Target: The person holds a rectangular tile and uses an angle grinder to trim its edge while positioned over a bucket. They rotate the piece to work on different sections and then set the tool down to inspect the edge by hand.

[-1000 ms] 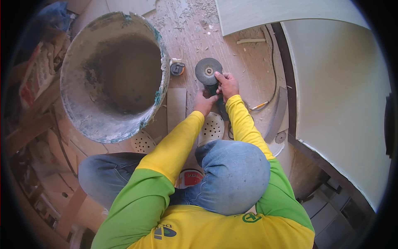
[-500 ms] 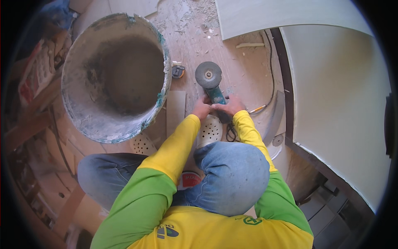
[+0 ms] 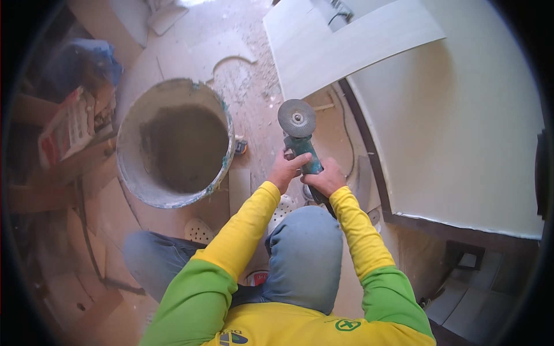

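A teal angle grinder (image 3: 303, 149) with a round grey cutting disc (image 3: 296, 118) is held up in front of my knee, disc end pointing away from me. My left hand (image 3: 284, 169) wraps the left side of its body near the head, thumb across the top. My right hand (image 3: 327, 178) is closed round the rear of the body, where the black cord end runs back toward my knee. Nothing touches the disc. Whether it spins I cannot tell.
A large bucket (image 3: 128, 167) with a dusty inside stands at the left, a tape measure (image 3: 240, 145) beside it. A pale cut panel (image 3: 358, 55) sticks out at the far right, above a large cream board (image 3: 456, 144). Dust and scraps litter the floor; a torn bag (image 3: 66, 130) lies far left.
Both hands have raised the grinder off the floor area near my shoe, gripping it more firmly. The view has tilted up, showing more of the far floor and panel.
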`<state>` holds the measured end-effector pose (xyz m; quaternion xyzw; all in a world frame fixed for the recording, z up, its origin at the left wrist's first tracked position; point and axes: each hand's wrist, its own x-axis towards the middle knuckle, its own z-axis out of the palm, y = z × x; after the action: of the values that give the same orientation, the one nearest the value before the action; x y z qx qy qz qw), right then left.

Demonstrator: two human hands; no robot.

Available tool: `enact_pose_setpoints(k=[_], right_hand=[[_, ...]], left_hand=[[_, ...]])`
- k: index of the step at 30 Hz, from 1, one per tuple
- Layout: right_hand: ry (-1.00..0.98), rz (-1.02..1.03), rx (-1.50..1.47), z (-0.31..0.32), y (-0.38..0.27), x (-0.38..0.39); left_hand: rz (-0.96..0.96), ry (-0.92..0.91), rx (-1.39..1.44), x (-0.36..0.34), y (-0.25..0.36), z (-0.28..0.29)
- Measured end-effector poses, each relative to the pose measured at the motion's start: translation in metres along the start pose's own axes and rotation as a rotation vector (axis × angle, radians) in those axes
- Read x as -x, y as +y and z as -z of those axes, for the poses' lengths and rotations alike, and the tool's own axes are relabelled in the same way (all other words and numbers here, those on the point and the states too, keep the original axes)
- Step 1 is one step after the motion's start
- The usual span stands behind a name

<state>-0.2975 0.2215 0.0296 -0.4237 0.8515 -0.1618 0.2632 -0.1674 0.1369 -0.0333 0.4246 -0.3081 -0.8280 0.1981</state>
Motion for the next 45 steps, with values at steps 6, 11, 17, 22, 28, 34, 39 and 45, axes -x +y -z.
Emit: enact_pose_setpoints(k=[6, 11, 17, 22, 28, 34, 39, 45], right_hand=[[0.049, 0.085, 0.002, 0.133, -0.088, 0.106], [0.112, 0.186, -0.018, 0.175, -0.124, 0.218], [-0.116, 0.292, -0.109, 0.161, -0.137, 0.281], [-0.128, 0.010, -0.679, 0.158, -0.099, 0.254], [-0.069, 0.153, -0.826, 0.153, -0.148, 0.224], [0.080, 0.701, -0.378, 0.105, -0.185, 0.174], [0.111, 0.822, -0.075, 0.093, -0.212, 0.174], [0.105, 0.972, 0.159, 0.092, -0.199, 0.178]], left_hand=[[-0.376, -0.196, 0.020, 0.120, 0.130, -0.073], [-0.478, -0.243, 0.028, 0.242, 0.142, -0.086], [-0.465, -0.297, -0.084, 0.317, 0.123, -0.037], [-0.459, -0.288, -0.024, 0.320, 0.104, -0.009], [-0.330, -0.160, 0.100, 0.293, 0.081, 0.026], [-0.178, -0.155, 0.154, 0.294, 0.074, 0.035], [-0.245, -0.150, 0.128, 0.287, 0.052, 0.039], [-0.254, -0.135, 0.079, 0.284, 0.042, 0.037]])
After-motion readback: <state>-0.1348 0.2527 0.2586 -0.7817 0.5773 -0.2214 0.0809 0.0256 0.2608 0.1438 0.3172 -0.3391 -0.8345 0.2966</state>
